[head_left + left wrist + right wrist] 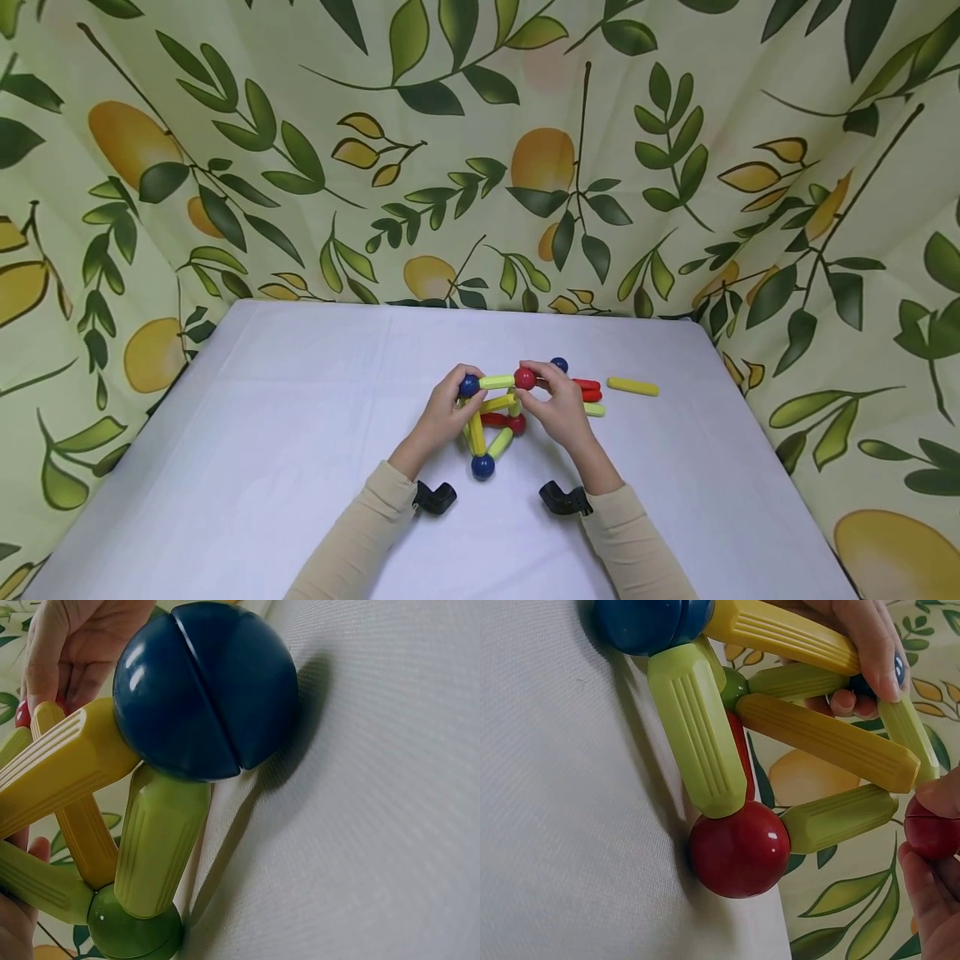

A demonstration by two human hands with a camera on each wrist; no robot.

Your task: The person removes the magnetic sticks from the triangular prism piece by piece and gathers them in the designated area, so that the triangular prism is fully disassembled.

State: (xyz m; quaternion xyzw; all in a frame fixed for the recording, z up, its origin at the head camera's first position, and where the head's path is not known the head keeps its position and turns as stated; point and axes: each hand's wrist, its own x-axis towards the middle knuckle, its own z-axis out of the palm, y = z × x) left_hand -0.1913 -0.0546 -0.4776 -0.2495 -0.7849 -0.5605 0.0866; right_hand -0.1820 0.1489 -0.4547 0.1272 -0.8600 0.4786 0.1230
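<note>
Between left hand (447,408) and right hand (561,408) — a lime-green rod (497,382).

head: above, forward-down, farther | wrists: low, close, forward, rolled | shared: rod frame (495,420)

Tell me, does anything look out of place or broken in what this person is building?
Perhaps one thing: the ridged yellow plastic-looking rod rising from the shiny green ball seems to stop short of the glossy red ball pinched by the right hand, so that end looks unattached. I see no spill or damage.
</note>
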